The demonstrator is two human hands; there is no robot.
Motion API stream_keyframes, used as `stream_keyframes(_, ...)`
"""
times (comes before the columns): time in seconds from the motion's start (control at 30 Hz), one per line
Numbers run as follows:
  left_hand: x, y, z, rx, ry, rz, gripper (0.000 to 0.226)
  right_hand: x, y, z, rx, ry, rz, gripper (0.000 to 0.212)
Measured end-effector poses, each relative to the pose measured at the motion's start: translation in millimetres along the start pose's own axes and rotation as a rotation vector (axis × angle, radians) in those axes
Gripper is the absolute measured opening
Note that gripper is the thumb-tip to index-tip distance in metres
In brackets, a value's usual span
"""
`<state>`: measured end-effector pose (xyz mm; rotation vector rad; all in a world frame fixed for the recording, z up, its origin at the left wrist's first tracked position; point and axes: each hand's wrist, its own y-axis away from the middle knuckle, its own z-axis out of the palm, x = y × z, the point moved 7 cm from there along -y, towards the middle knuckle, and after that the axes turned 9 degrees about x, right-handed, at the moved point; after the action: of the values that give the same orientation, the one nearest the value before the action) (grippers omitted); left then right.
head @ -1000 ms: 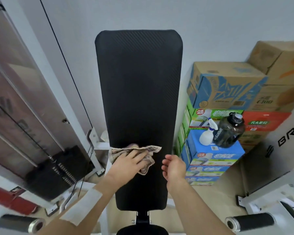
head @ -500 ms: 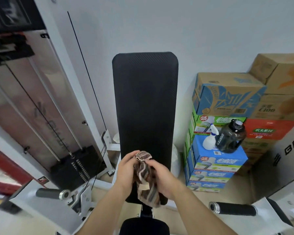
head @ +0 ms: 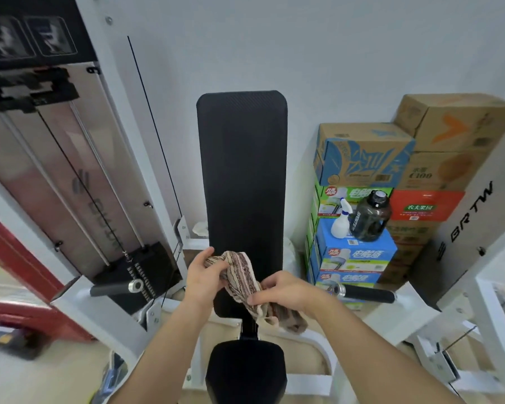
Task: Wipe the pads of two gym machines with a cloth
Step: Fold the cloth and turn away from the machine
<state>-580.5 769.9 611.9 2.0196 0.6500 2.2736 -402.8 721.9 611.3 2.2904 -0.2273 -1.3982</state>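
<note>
— Gripping the striped cloth (head: 239, 282), what is being done by each hand?

— The cloth is pinched at its top by the left hand (head: 203, 277) and clasped lower by the right hand (head: 286, 293), seemingly to be refolded before wiping. It is held just before the upright black back pad (head: 242, 176).

— And the room?

— A seat pad (head: 245, 371) is seen below, cardboard boxes (head: 391, 185) stacked rightward, a white wall (head: 303, 48) behind.

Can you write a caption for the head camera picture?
Both hands bunch a striped cloth before the black back pad.
</note>
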Motion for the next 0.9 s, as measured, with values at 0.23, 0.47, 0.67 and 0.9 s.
stream_keyframes(0.23,-37,62,-40,0.031,0.049,-0.111,0.051,37,70,8,0.176,-0.345,0.061,0.029)
stream_keyframes(0.47,-93,166,-9,-0.184,-0.186,-0.145,0.012,127,102,14,0.691,-0.73,0.223,0.016)
stream_keyframes(0.67,-154,231,63,-0.409,-0.453,-0.042,0.015,196,126,38,0.349,-0.91,0.349,0.042)
stream_keyframes(0.9,-253,276,137,-0.387,-0.586,-0.145,0.031,336,179,-43,0.463,-0.72,0.428,0.017)
